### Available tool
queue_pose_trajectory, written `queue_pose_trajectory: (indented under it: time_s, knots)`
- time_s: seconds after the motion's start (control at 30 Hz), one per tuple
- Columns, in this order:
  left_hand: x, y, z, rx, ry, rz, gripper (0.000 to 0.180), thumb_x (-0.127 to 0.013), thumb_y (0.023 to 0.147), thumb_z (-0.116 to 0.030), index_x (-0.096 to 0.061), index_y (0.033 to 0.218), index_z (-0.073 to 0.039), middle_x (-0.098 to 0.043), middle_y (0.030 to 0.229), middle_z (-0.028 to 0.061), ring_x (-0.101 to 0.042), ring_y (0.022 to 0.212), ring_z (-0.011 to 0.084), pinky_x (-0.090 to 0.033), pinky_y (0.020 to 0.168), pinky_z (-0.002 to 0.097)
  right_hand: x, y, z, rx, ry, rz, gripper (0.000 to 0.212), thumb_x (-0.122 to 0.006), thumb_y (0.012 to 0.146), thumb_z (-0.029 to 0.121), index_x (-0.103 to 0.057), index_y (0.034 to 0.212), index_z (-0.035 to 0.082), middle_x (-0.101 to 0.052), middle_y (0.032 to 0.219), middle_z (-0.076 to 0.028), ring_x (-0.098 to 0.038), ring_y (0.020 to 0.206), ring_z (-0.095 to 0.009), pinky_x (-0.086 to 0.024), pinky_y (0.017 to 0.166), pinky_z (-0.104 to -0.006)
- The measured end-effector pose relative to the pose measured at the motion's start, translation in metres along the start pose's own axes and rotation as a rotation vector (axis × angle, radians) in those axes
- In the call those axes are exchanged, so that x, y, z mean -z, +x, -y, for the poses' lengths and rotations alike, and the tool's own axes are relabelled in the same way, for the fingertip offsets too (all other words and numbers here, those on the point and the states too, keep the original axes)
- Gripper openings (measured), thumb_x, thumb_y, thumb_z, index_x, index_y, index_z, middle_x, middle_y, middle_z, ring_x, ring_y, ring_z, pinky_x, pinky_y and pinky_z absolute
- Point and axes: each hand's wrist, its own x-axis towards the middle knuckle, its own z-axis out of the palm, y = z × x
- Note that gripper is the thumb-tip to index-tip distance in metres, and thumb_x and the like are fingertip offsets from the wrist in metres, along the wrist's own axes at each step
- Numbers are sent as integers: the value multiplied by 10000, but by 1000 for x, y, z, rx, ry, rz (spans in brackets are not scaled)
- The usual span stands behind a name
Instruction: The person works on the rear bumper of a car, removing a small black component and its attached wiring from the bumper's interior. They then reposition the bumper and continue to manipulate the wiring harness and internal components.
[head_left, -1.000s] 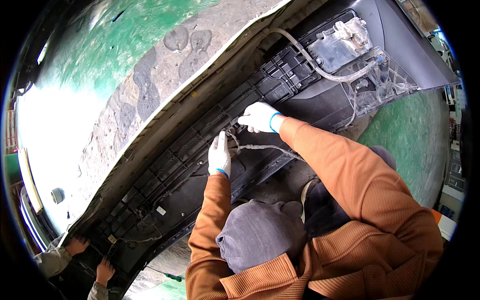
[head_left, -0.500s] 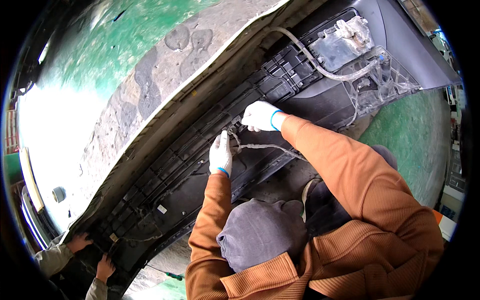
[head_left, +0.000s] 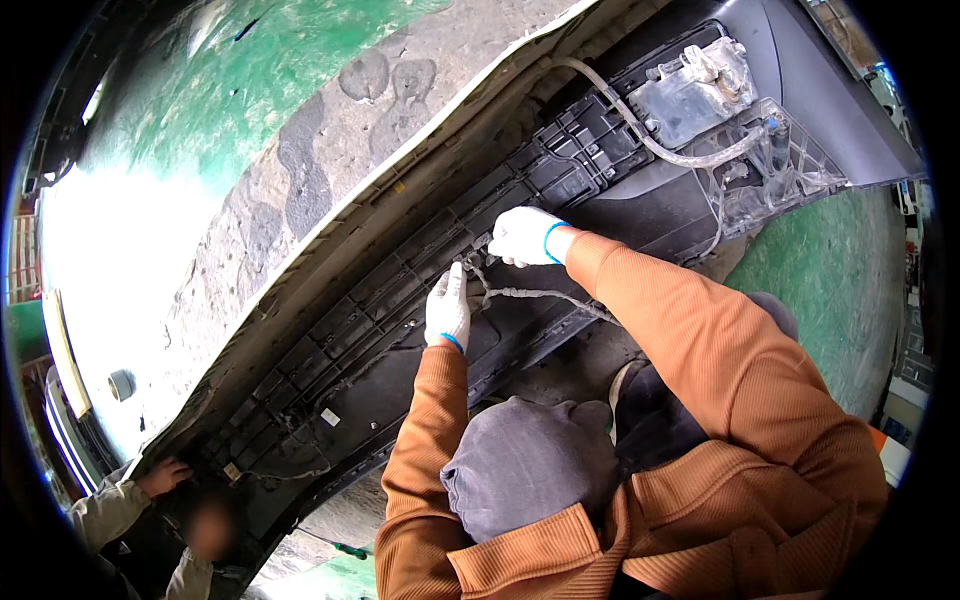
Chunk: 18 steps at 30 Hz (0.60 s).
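Observation:
The inner side of a large black plastic car bumper (head_left: 400,385) runs diagonally in front of me. Both my hands wear white gloves with blue cuffs and meet near its middle, around a small connector (head_left: 471,262) on a dirty grey wiring harness (head_left: 545,296). My left hand (head_left: 448,308) points up at the connector, its fingers pressed together at the harness end. Just to the upper right, my right hand (head_left: 524,237) is closed in a pinch beside the same spot. Fingers and glove hide what either one grips.
A grey hose (head_left: 690,158) loops past a dusty translucent box (head_left: 693,97) at the upper right. At the lower left, another person's hand (head_left: 163,477) rests by the bumper's end. A green-handled tool (head_left: 351,551) lies on the floor. A small pipe piece (head_left: 120,385) stands left.
The whole view has shifted slightly, so the bumper and hands appear a little further right. My hands stay at the same spot on the harness.

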Motion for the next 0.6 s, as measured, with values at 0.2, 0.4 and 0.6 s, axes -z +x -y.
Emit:
queue_pose_trajectory:
  time_s: [0.2, 0.4, 0.6]
  knots:
    - [9, 0, -1, 40, 38, 72, 399, -578, 1145, -357, -689, 1359, -38, -772, 983, 90, -705, 786, 175, -574, 723, 314, 6, -6, 16, -6, -231, 7, 428, -678, 976, 421, -822, 896, 25, -801, 861, -162, -779, 810, -323, -595, 826, -438]
    - [5, -4, -10, 36, 207, 48, 389, -551, 1152, -351, -679, 1304, -17, -750, 1021, 118, -714, 786, 207, -609, 707, 352, 8, -8, 32, -48, -474, -73, 452, -682, 955, 437, -824, 1120, 41, -771, 1211, -226, -727, 1161, -417, -575, 994, -483]
    - [6, -1, -21, 79, 371, 69, 460, -548, 1145, -388, -642, 1369, 3, -767, 1035, 140, -706, 739, 203, -603, 681, 347, 7, -2, 34, 11, -527, -46, 441, -676, 954, 427, -822, 1115, 43, -773, 1194, -225, -731, 1135, -426, -577, 988, -490]
